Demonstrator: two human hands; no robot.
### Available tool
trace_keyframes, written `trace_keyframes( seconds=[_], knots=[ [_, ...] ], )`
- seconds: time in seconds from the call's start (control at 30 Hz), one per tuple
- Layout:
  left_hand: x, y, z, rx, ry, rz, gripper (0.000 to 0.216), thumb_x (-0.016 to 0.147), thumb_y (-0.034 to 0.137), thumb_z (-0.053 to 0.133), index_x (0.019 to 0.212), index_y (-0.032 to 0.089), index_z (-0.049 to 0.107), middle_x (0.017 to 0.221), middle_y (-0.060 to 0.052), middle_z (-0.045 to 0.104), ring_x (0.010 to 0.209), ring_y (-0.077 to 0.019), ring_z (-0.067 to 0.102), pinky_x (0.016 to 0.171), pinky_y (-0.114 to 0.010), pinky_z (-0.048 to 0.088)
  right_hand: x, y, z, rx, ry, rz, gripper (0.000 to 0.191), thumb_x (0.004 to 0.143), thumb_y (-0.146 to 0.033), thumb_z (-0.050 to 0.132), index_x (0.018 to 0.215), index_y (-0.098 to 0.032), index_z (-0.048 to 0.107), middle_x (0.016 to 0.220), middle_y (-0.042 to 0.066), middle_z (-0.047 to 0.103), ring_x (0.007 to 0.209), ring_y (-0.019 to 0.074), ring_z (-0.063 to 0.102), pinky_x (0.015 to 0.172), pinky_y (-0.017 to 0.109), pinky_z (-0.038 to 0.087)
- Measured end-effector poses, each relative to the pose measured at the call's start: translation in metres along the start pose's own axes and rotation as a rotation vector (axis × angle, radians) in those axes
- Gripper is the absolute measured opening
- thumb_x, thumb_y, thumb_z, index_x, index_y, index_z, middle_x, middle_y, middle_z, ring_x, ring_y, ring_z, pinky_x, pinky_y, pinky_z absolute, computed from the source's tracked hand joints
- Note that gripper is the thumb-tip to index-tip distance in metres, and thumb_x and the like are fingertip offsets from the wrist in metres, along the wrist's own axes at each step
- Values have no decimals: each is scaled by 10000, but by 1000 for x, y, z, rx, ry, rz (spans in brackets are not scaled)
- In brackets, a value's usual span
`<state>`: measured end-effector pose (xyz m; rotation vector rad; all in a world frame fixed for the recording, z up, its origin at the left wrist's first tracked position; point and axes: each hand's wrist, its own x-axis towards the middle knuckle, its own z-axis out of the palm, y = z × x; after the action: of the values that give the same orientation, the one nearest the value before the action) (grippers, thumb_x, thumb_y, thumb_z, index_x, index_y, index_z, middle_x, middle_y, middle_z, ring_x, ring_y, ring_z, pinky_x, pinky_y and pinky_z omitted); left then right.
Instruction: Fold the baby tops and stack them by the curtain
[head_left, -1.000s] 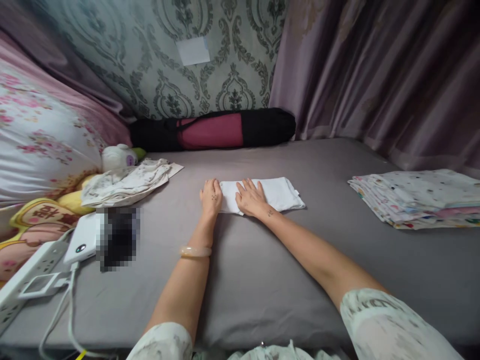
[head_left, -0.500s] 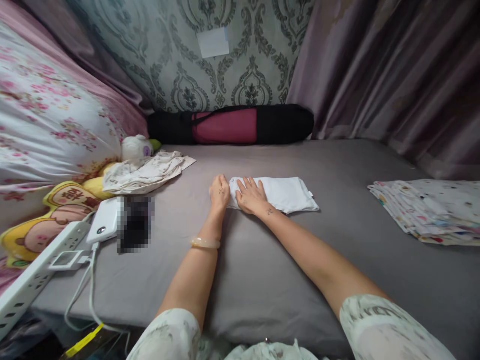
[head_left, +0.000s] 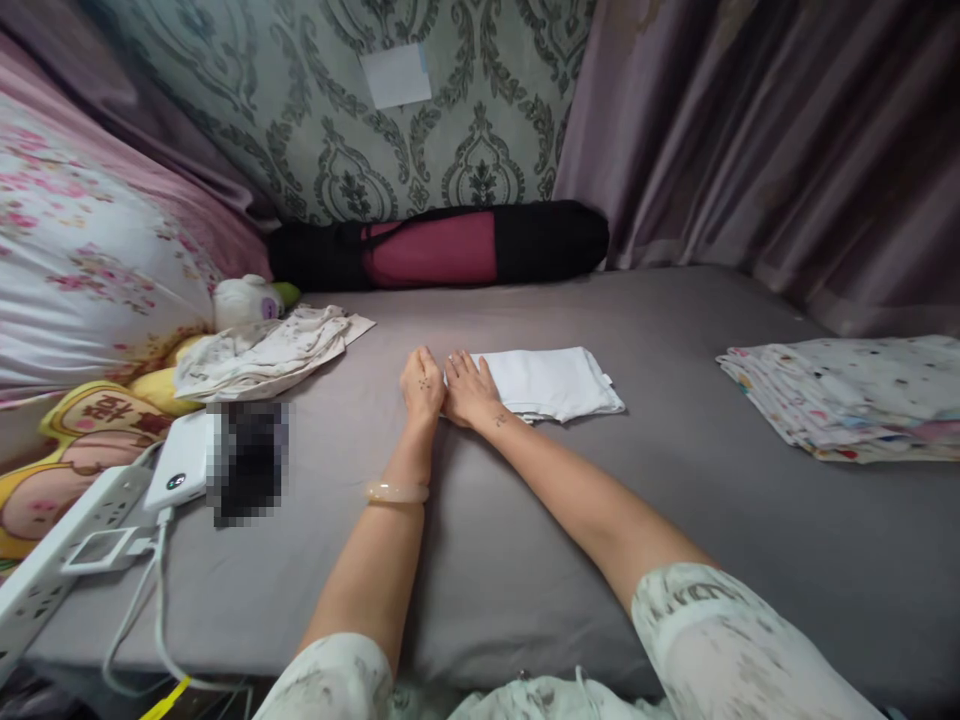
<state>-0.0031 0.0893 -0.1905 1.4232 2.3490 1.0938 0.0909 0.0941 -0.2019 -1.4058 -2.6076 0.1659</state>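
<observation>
A folded white cloth (head_left: 551, 382) lies on the grey bed sheet (head_left: 525, 540) near the middle. My right hand (head_left: 470, 390) rests flat on the cloth's left end, fingers stretched out. My left hand (head_left: 422, 383) lies flat right beside it, at the cloth's left edge, touching the right hand. A pale bangle (head_left: 396, 492) circles my left wrist. Neither hand grips anything.
A stack of folded patterned cloths (head_left: 847, 395) sits at the right. Crumpled printed fabric (head_left: 262, 350), a plush toy (head_left: 240, 300), a power bank (head_left: 180, 475) and a power strip (head_left: 67, 550) lie at the left. A black and red roll bag (head_left: 442, 250) lies against the wall.
My right hand has slid leftward along the white cloth until it meets my left hand. The left hand stays at the cloth's left end. The camera view shifted slightly.
</observation>
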Motion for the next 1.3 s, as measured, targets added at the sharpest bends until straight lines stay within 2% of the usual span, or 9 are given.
trace_keyframes(
  seconds=[0.17, 0.33, 0.47, 0.57, 0.8, 0.9, 1.03, 1.2, 1.3],
  knots=[
    [-2, 5, -1, -4, 4, 33, 488, 981, 301, 191, 1191, 146, 603, 1232, -132, 656, 1192, -227, 586, 1005, -343, 447, 0, 5, -15, 134, -10, 7, 563, 970, -309, 289, 1489, -94, 336, 1583, 130, 266, 1466, 247, 190, 1175, 440, 152],
    [-14, 22, 7, 69, 17, 217, 461, 999, 284, 195, 1219, 162, 581, 1271, -126, 632, 1302, -222, 496, 1090, -397, 372, -12, 48, -40, 170, 80, 137, 554, 965, -242, 280, 1494, -82, 320, 1575, 119, 290, 1461, 237, 205, 1179, 423, 167],
    [-37, 38, 25, 155, -157, 442, 405, 993, 264, 277, 1295, 168, 529, 1394, -98, 556, 1395, -215, 383, 1165, -437, 261, -35, 87, -42, 60, 42, 164, 528, 980, -270, 281, 1466, -89, 383, 1564, 133, 311, 1460, 263, 206, 1176, 459, 151],
    [-51, 43, 38, 257, -288, 547, 429, 986, 262, 304, 1364, 152, 474, 1476, -107, 469, 1428, -225, 327, 1188, -455, 203, -48, 97, -34, 13, 21, 125, 528, 987, -285, 276, 1473, -109, 385, 1561, 126, 322, 1457, 263, 214, 1174, 464, 142],
    [-50, 37, 41, 437, -413, 541, 535, 999, 324, 240, 1479, 110, 343, 1548, -118, 350, 1453, -252, 268, 1184, -476, 210, -52, 93, -25, 19, 79, 144, 537, 984, -304, 273, 1480, -130, 385, 1553, 110, 343, 1441, 263, 254, 1174, 456, 140],
    [-50, 35, 40, 473, -393, 552, 547, 1002, 346, 219, 1483, 117, 345, 1548, -121, 350, 1451, -250, 275, 1182, -467, 218, -54, 95, -27, 41, 98, 155, 535, 988, -313, 271, 1482, -144, 384, 1551, 106, 350, 1440, 268, 253, 1172, 467, 138],
    [-51, 31, 40, 521, -292, 559, 624, 991, 470, 226, 1493, 114, 325, 1561, -153, 310, 1467, -275, 227, 1187, -506, 170, -60, 99, -29, 49, 114, 245, 548, 1002, -375, 252, 1490, -154, 369, 1568, 127, 306, 1456, 291, 200, 1163, 524, 102],
    [-49, 31, 39, 546, -398, 486, 666, 977, 533, 201, 1510, 142, 286, 1575, -164, 267, 1465, -298, 226, 1142, -602, 196, -61, 104, -30, 62, 83, 293, 549, 1003, -410, 248, 1477, -173, 394, 1552, 132, 338, 1443, 306, 226, 1146, 554, 121],
    [-50, 31, 35, 537, -353, 497, 654, 979, 528, 198, 1493, 145, 326, 1559, -158, 313, 1458, -286, 248, 1151, -578, 199, -61, 109, -29, 61, 82, 326, 574, 1006, -423, 230, 1490, -146, 365, 1563, 144, 310, 1453, 296, 201, 1153, 544, 100]
  ],
)
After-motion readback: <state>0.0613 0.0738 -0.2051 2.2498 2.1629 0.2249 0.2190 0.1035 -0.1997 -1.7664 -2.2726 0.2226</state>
